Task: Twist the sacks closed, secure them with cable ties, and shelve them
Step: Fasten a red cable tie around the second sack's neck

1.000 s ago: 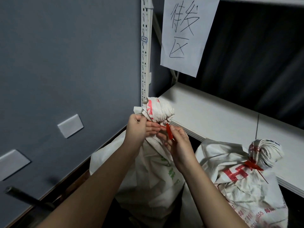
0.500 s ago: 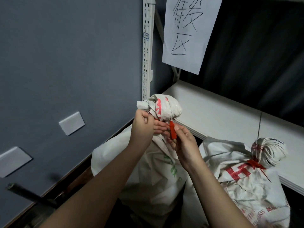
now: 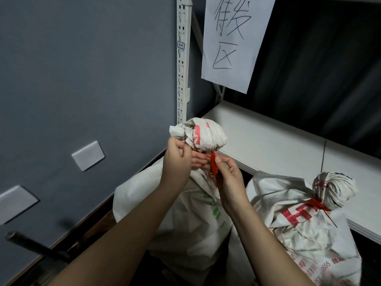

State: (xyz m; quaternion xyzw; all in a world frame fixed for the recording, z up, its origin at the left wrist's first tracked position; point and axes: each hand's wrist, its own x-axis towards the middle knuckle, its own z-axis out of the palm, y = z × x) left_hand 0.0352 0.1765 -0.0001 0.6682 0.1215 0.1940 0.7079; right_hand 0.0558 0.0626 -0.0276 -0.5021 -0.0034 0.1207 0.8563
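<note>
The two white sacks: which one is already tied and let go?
The right sack: a red tie cinches its neck, no hand on it. Both hands work at the left sack.

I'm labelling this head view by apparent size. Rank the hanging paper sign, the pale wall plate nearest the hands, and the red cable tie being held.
1. White hanging paper sign, by far.
2. Pale rectangular wall plate.
3. Red cable tie, a thin strip partly hidden by fingers.

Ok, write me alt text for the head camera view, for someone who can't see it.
Two bare hands work a red cable tie at the twisted neck of a white sack: the left hand grips the neck, the right hand pinches the tie. Beside it, a second sack, already tied red, leans by a white shelf.
</note>
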